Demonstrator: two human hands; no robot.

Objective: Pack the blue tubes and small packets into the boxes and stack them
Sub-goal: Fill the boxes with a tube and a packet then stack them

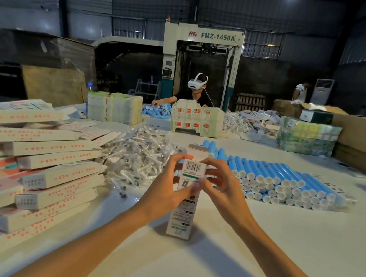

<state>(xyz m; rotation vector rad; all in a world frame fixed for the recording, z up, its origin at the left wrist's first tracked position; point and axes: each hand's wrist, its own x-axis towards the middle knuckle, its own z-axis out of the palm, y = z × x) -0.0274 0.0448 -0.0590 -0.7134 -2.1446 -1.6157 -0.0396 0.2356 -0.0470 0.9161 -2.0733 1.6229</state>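
Tabletop (281, 237): pale, wide, carries everything below.
Machine (214, 38): far side of the hall, marked FMZ-1450A.
Stack of closed boxes (35, 170): left of the tabletop, long cream cartons with red print, piled loosely at mixed angles.
Blue tubes (285, 181): right of centre, lying in layered rows with white caps facing the camera; the near left end is hidden behind the held box.
Small packets (141, 155): clear heap between the stack and the tubes.
Second person (195, 92): across the tabletop, wearing a white headset, partly behind folded cartons.
Box (183, 210): centre, upright, white with a barcode and green band, top flap open, lower end down at the tabletop; its middle is covered by both hands.
Left hand (166, 190): fingers curled round the box's left edge.
Right hand (219, 189): fingers curled, tips pinching its upper right edge
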